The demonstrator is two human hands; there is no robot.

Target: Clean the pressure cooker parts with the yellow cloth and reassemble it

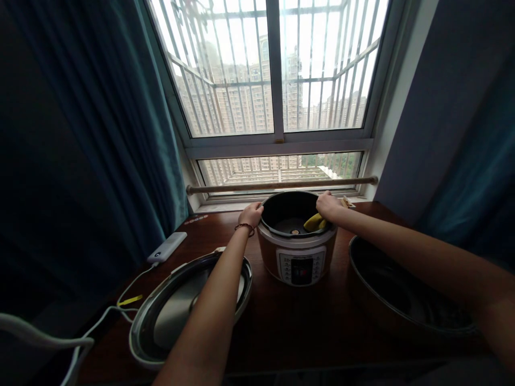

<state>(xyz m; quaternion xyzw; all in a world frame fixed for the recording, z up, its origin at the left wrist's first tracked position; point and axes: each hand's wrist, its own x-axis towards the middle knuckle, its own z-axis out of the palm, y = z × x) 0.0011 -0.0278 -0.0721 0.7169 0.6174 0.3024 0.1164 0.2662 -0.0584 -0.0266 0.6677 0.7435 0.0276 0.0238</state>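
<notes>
Dark wooden table (pixel 277 327) beneath a barred window (pixel 277 69). Cooker (pixel 296 241) stands at the far edge, open. My left hand (pixel 251 213) grips its left rim, fingers curled; my right hand (pixel 328 206), at the right rim, presses a yellow cloth (pixel 315 222) inside. Lid (pixel 177 311) lies near the left corner, inner pot (pixel 402 295) at the right.
</notes>
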